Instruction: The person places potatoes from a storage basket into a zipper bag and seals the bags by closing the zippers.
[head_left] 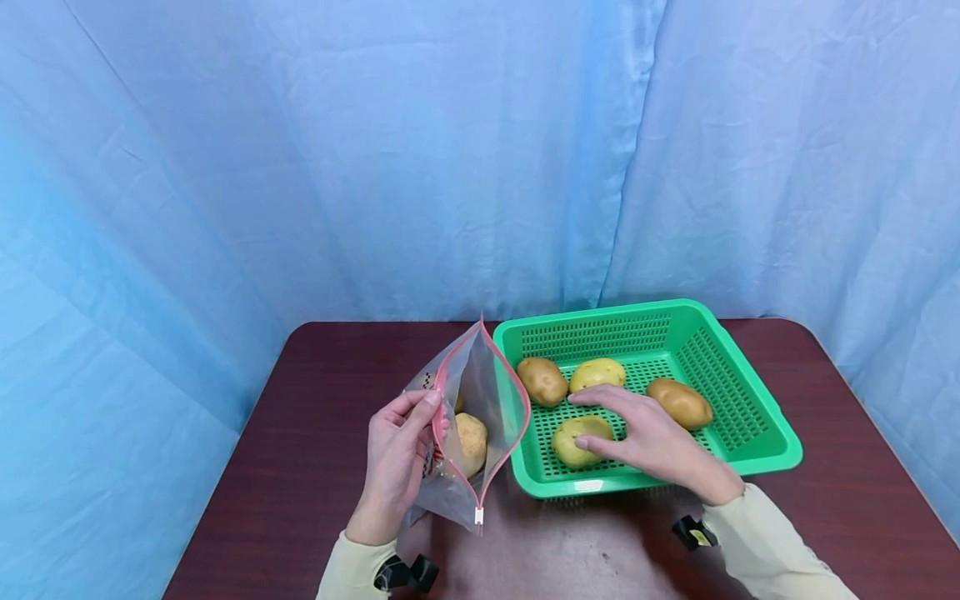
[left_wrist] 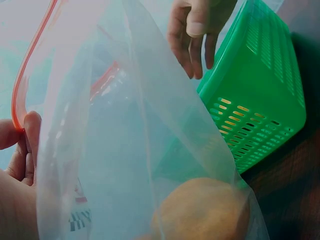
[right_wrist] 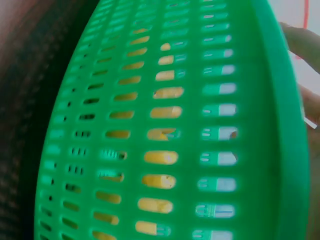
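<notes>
My left hand (head_left: 396,450) pinches the pink rim of a clear zip bag (head_left: 498,400), whose mouth gapes wide. Inside lies a potato (head_left: 471,443), with part of another one behind the plastic. Over the green basket (head_left: 757,458), my right hand (head_left: 651,429) reaches with fingers and thumb spread above a yellowish potato (head_left: 581,440); whether it touches is hard to tell. In the left wrist view the bagged potato (left_wrist: 202,212) shows through the film. Basket slots fill the right wrist view, with yellow potato (right_wrist: 162,157) behind them.
Also in the basket are a brown potato (head_left: 542,381), a yellow potato (head_left: 597,375) and a longer brown potato (head_left: 678,402). A white slider (head_left: 478,516) sits at the bag's near corner. The dark red table (head_left: 300,467) meets a blue curtain (head_left: 420,167) behind.
</notes>
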